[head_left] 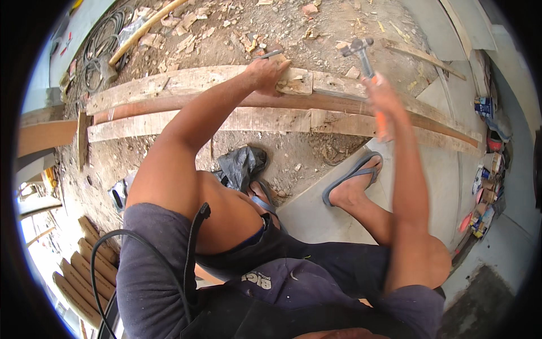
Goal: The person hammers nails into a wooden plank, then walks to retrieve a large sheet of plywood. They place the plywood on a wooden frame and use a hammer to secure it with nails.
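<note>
Left hand [265, 73] presses a small wood block [294, 82] flat onto the long planks [186, 104] on the dirt ground. Right hand [379, 93], grip wrapped around the orange handle, holds the hammer [359, 48] raised just beside the block. Colourful small packages [484, 195] line the right wall.

grey tee [148, 265] | dark shorts [316, 257] | blue flip-flops [353, 176] | blk cable [192, 254] over shoulder

One head-worn fisheye view looks steeply down, close over the person's arms and knees (edges bend toward the rim)
</note>
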Motion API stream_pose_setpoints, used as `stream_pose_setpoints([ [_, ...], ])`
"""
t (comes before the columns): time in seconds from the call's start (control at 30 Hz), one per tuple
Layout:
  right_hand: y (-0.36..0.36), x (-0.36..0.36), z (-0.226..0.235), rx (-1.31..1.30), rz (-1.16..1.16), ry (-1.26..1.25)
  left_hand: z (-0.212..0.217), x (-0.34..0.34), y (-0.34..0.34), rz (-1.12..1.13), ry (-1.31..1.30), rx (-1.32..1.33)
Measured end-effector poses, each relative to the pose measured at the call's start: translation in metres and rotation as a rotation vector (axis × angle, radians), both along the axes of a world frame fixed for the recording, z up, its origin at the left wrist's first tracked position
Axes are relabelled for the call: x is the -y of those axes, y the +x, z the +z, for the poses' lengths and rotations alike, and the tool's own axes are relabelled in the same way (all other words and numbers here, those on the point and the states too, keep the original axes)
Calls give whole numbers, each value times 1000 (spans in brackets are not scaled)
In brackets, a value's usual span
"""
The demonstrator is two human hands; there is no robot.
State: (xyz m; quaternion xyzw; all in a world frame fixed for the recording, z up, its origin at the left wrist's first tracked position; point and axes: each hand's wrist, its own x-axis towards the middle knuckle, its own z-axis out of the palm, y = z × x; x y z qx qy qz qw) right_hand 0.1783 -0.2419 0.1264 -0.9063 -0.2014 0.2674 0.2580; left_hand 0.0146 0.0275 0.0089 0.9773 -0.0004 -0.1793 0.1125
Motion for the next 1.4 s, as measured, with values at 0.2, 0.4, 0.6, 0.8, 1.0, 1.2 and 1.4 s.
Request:
stream_pose_setpoints([
  [0.2,95,0,109,564,647,-643,-14,2,-2,-4,91,151],
  [0.4,151,55,16,801,705,-356,3,6,6,125,-12,-43],
  [0.6,129,38,-71,459,429,-425,10,10,9,77,8,-69],
  [0.8,160,35,-117,456,453,-189,2,6,4,100,48,-58],
  [1.0,190,24,-115,322,473,-256,-8,1,6,78,41,29],
  [1.2,182,28,-106,310,403,-30,3,-4,7,119,-15,11],
  [1.4,125,34,-75,62,853,-237,25,-74,-94,384,48,-149],
])
